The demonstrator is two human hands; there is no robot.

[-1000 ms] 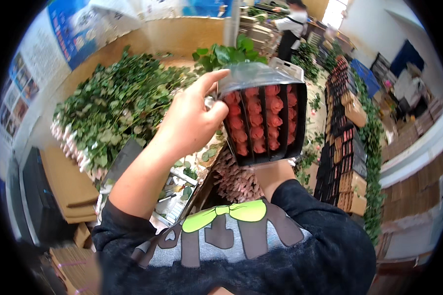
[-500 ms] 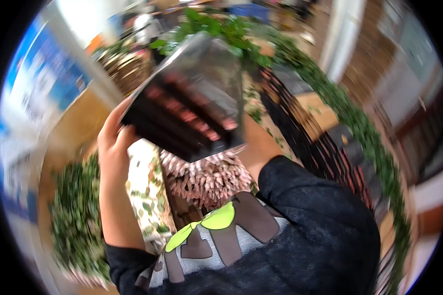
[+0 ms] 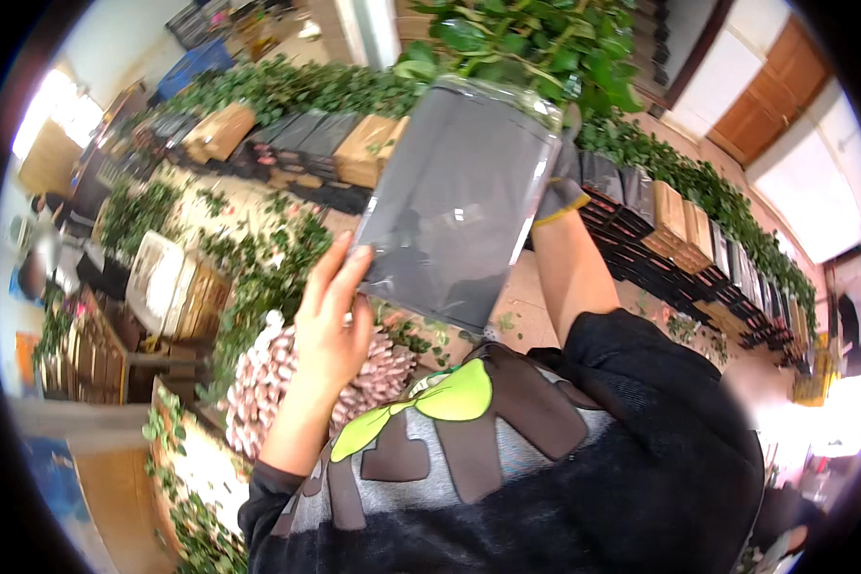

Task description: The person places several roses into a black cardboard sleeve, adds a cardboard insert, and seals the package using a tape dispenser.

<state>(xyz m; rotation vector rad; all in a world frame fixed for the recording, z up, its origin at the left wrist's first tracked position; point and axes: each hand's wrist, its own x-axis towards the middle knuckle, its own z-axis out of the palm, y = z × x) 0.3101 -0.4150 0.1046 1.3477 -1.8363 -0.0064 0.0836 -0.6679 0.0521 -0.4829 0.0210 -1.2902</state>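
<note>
A flat bunch of flowers in a grey sleeve with clear shiny film (image 3: 459, 210) is held up in front of my chest. Broad green leaves (image 3: 531, 48) stick out past its far end. My bare left hand (image 3: 335, 320) grips its lower left edge, fingertips against the film. On the right edge, my right hand (image 3: 562, 191), in a grey glove with a yellow cuff, holds the bunch, its fingers partly hidden behind. Below my left forearm stands a mass of pale pink flower buds (image 3: 263, 378).
Long rows of similar bunches in black and brown wraps (image 3: 674, 225) with leafy tops run ahead and to the right. At left are a white crate (image 3: 158, 273), loose greenery (image 3: 268, 277) and a person (image 3: 57, 253). A wooden door (image 3: 770, 91) stands far right.
My view has swung to the right, bringing the rows of bunches ahead of me. The held bunch now shows a plain grey face instead of pink streaks, and the gloved right hand has come into sight.
</note>
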